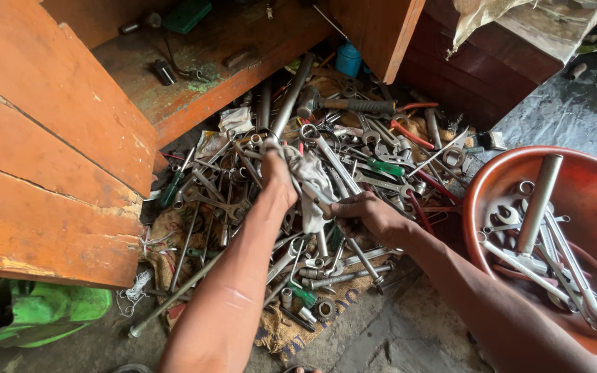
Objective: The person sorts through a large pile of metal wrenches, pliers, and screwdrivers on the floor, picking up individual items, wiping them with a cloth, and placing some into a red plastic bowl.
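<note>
A big heap of metal spanners, sockets and rods [354, 173] lies on sacking on the floor. My left hand [278, 181] is closed around a grey-white rag [310, 178] near the top of the heap. My right hand [371, 215] grips the lower end of a long spanner whose ring end [309, 132] sticks out past the rag; the rag drapes over its shaft. Both forearms reach in from the bottom of the view.
An orange-red plastic basin [589, 185] at right holds several spanners and a metal rod. An open orange wooden cabinet door [50, 152] stands at left, with a shelf [202, 76] behind. A green bag [43, 307] lies at bottom left. A hammer [343, 105] rests at the heap's far side.
</note>
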